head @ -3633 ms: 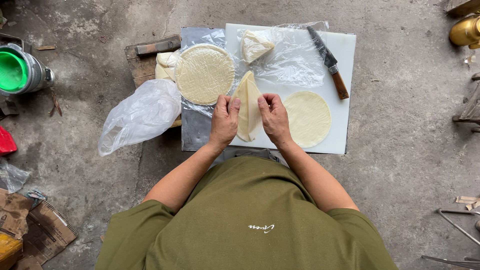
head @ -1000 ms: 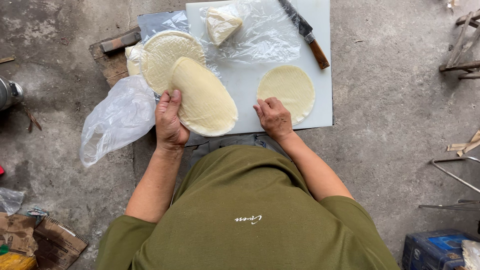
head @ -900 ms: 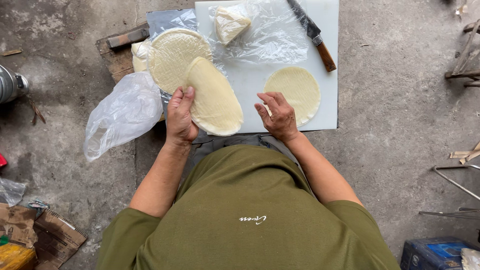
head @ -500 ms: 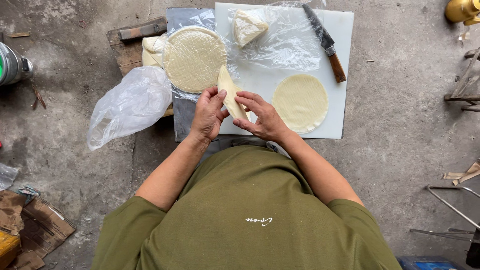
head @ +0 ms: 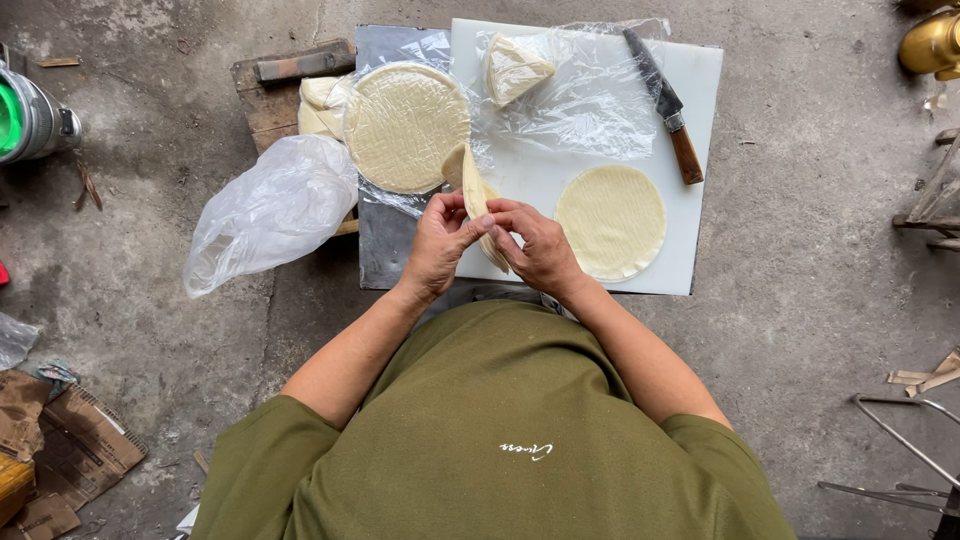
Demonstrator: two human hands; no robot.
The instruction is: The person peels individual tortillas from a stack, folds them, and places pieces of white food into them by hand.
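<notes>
Pale round wrapper [head: 474, 200], thin and edge-on to the camera, is pinched between both hands over the near edge of the white cutting board [head: 700, 120]. Left hand [head: 437, 245] and right hand [head: 535, 245] have fingers closed on it. At 11 o'clock a stack of wrappers [head: 400, 125] sits on clear plastic; a crumpled clear bag [head: 270, 210] lies at 9. One flat wrapper [head: 610, 220] at 3, knife [head: 665, 105] at 1.

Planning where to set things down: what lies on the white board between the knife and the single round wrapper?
Nothing: in the head view, only bare white cutting board separates the knife from the round wrapper.
</notes>
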